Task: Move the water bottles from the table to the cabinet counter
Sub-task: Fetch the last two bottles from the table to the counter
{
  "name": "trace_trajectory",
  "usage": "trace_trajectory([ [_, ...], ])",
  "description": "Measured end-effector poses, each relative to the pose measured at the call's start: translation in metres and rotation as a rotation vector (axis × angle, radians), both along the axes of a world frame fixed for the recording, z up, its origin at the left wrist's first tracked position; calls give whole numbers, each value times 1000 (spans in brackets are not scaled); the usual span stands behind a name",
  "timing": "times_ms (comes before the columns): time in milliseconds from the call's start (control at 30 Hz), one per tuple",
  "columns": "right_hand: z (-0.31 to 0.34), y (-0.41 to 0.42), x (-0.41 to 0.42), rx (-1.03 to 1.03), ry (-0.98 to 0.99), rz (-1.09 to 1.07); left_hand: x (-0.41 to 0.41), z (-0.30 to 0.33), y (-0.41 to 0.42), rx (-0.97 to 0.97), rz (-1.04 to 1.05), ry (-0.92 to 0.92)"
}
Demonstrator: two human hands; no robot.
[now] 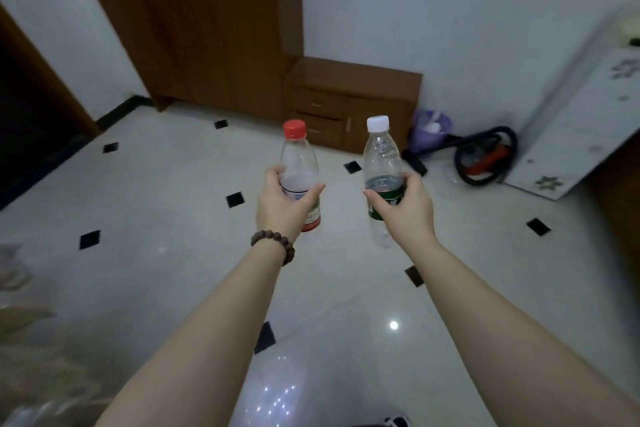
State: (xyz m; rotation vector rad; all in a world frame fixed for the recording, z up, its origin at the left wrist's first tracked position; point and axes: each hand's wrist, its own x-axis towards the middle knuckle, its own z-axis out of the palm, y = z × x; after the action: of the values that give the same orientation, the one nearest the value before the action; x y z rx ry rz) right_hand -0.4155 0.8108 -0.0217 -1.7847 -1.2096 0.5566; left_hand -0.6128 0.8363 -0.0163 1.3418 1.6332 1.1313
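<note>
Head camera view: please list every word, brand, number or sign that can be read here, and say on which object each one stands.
No text can be read in this view.
Red-capped bottle, label under the left hand: print too blurred to read.
White-capped bottle, green label under the right hand: marks too blurred and partly covered to read.
White panel leaning at the right: only flower patterns, no words.

Glossy white floor [166, 288] with black diamond inlays; a tall brown wardrobe [194, 28] and low drawer cabinet [353, 104] stand against far pale walls [450, 10].
</note>
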Motion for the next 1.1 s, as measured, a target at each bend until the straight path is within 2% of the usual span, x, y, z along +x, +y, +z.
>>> trace_trajectory([
  [233,7,-55,192,9,-5,-350,209,11,17,56,-343,-11],
  [500,6,-171,354,-2,-37,-737,424,12,-27,82,-729,-30],
  [767,-2,-250,439,-33,-26,-992,552,14,-80,59,-963,-47],
  [1100,-20,-245,552,-39,-27,-1128,693,1,-65,59,-1093,-45],
])
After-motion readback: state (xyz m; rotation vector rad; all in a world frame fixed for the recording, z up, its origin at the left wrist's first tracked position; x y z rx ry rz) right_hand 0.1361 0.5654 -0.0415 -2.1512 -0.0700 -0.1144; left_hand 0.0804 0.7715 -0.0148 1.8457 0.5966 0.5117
